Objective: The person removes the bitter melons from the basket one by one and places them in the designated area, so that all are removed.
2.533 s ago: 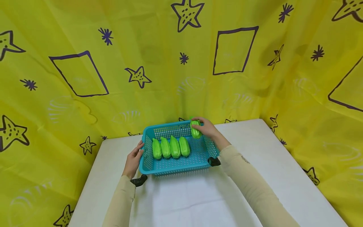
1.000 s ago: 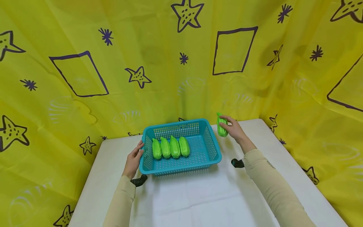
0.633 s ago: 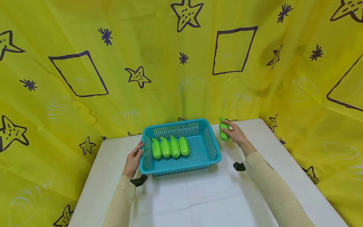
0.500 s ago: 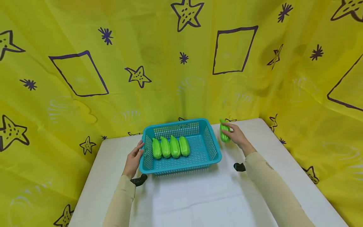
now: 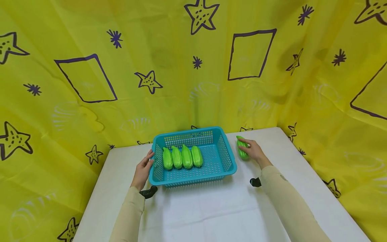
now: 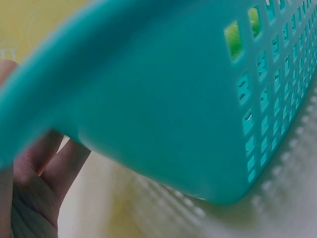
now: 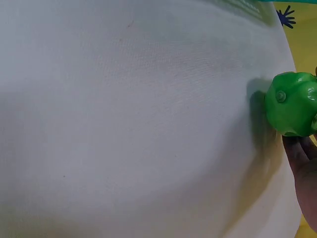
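Observation:
A blue plastic basket (image 5: 193, 181) with perforated sides stands on the white table, several green ribbed gourds (image 5: 186, 158) lined up in its left half. My left hand (image 5: 141, 171) rests against the basket's left rim; in the left wrist view its fingers (image 6: 67, 166) lie under the rim, partly hidden by the basket wall (image 6: 163, 109). Right of the basket, my right hand (image 5: 252, 151) holds another green gourd (image 5: 242, 149) between thumb and fingers, low over the table. The right wrist view shows this gourd's blunt end (image 7: 292, 106) with its shadow close beside it.
Yellow curtains (image 5: 169, 111) with purple drawings hang behind and at both sides of the table (image 5: 208, 215). Dark wrist devices (image 5: 148, 192) stick out below both hands.
The right hand has carried one gourd out of the basket, over its right rim, then lowered it towards the table on the right. The left hand and basket stay in place.

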Action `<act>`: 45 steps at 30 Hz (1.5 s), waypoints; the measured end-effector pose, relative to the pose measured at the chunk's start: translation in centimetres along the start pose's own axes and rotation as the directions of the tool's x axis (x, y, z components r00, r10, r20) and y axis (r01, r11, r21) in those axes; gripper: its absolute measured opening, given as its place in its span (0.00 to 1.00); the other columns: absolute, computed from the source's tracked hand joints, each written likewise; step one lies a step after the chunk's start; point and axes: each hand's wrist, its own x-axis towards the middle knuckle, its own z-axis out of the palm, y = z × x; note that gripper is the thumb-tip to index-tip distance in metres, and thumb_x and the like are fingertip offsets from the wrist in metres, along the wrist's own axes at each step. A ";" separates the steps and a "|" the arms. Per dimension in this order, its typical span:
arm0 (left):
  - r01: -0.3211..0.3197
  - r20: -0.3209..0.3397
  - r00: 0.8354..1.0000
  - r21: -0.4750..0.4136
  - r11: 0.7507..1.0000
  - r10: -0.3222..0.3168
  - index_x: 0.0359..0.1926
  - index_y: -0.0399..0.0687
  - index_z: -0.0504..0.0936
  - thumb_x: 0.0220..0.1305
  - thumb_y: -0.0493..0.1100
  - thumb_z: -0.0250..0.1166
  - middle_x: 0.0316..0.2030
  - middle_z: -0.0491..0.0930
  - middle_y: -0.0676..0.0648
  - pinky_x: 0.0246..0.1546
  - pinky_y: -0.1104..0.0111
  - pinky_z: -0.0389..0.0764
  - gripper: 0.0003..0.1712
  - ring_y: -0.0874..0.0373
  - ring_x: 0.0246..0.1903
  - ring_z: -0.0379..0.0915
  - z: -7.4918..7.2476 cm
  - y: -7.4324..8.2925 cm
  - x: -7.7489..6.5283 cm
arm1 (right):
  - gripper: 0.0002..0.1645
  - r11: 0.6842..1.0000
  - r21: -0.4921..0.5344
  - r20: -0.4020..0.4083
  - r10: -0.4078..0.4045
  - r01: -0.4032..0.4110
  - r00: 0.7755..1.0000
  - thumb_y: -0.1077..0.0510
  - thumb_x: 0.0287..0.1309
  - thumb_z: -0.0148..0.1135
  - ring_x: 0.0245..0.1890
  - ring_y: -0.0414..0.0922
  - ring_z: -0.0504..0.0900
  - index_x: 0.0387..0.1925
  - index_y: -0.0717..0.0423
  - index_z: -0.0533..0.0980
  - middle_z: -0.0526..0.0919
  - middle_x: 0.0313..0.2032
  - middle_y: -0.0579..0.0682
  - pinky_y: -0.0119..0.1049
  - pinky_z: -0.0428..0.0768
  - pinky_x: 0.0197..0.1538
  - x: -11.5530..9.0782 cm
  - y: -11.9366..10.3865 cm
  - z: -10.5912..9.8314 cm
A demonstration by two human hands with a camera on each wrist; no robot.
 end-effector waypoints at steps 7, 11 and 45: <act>-0.005 0.002 1.000 0.005 1.000 0.005 0.73 0.44 0.62 0.77 0.41 0.50 0.75 0.52 0.55 0.73 0.58 0.51 0.27 0.57 0.75 0.38 0.0 0.0 0.0 | 0.31 0.999 -0.012 0.028 0.038 -0.038 0.999 0.55 0.68 0.59 0.64 0.67 0.61 0.69 0.60 0.66 0.62 0.67 0.71 0.64 0.61 0.65 0.0 0.9 0.3; 0.000 0.000 1.000 0.008 1.000 0.000 0.73 0.44 0.62 0.77 0.41 0.50 0.75 0.51 0.55 0.73 0.58 0.51 0.27 0.56 0.75 0.38 0.0 0.0 -0.1 | 0.31 0.999 -0.010 0.026 0.052 -0.052 0.998 0.55 0.68 0.59 0.64 0.67 0.61 0.69 0.60 0.66 0.62 0.67 0.71 0.64 0.60 0.66 0.1 1.0 0.3; 0.004 0.001 1.000 0.010 1.000 -0.004 0.73 0.45 0.62 0.76 0.43 0.51 0.75 0.52 0.57 0.72 0.58 0.53 0.27 0.57 0.75 0.39 0.1 -0.1 0.1 | 0.32 0.993 -0.003 0.036 0.120 -0.120 0.992 0.53 0.70 0.56 0.67 0.68 0.60 0.71 0.58 0.64 0.58 0.70 0.68 0.61 0.63 0.67 0.3 0.3 0.3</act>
